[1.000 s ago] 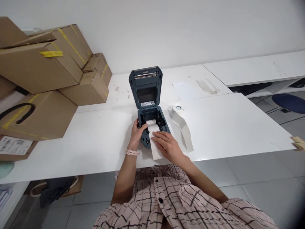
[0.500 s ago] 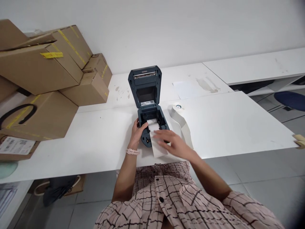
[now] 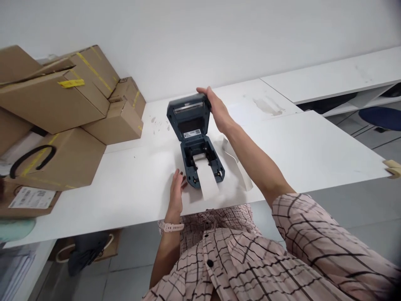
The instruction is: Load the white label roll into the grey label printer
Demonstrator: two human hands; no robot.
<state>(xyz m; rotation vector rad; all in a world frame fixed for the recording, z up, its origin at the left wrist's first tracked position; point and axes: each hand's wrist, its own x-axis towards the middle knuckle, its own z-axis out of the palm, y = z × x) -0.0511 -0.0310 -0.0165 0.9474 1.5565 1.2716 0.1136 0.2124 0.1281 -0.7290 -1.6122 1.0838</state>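
Note:
A dark blue label printer (image 3: pixel 184 167) stands on the white table with its lid (image 3: pixel 191 119) raised and tilted forward a little. White label paper (image 3: pixel 206 179) runs out of its bay over the front edge. My right hand (image 3: pixel 217 109) grips the lid's upper right corner, fingers on its top and back. Beside the printer's front left corner is my left hand (image 3: pixel 177 192), its fingers apart and holding nothing; whether the fingertips touch the casing is hard to tell. A loose strip of backing paper (image 3: pixel 244 175) lies right of the printer, partly behind my right forearm.
Cardboard boxes (image 3: pixel 53 100) are piled on the left of the table (image 3: pixel 125 196). A white wall rises behind. At the right are a lower shelf unit (image 3: pixel 338 85) and a blue stool (image 3: pixel 380 118). A roll of tape (image 3: pixel 393 168) sits at the table's right corner.
My right hand has left the paper and moved up to the lid, which now leans slightly forward. My left hand has let go of the paper and drawn back to the printer's left side.

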